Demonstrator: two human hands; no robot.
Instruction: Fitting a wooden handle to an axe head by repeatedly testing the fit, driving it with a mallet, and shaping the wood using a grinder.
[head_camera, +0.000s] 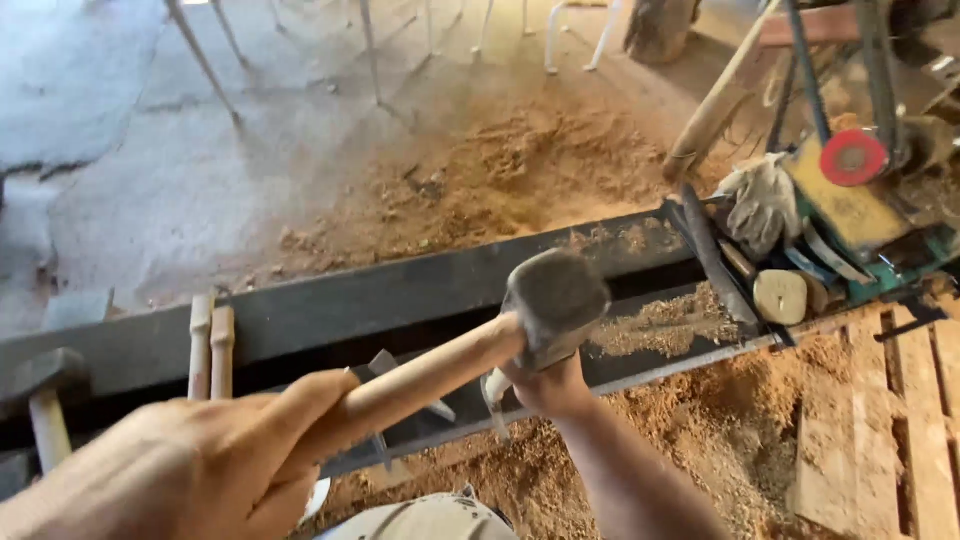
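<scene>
The hammer (553, 300) hangs mid-frame over the dark metal rail (400, 290), its handle clamped in the left hand (190, 470). The right hand (545, 385), closed on something I cannot make out, sits directly beneath the head; a misjudged blow could crush those fingers.

Sawdust floor (520, 170) lies open; lathe bed (400, 290) blocks hammer (555, 300).

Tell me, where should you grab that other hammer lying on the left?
Probably by its pale wooden handle, coming from the near side. The second hammer rests with its dark metal head against the long dark beam, and the handle points back toward the person, bare and free, an easier grip than the blocky head.
</scene>
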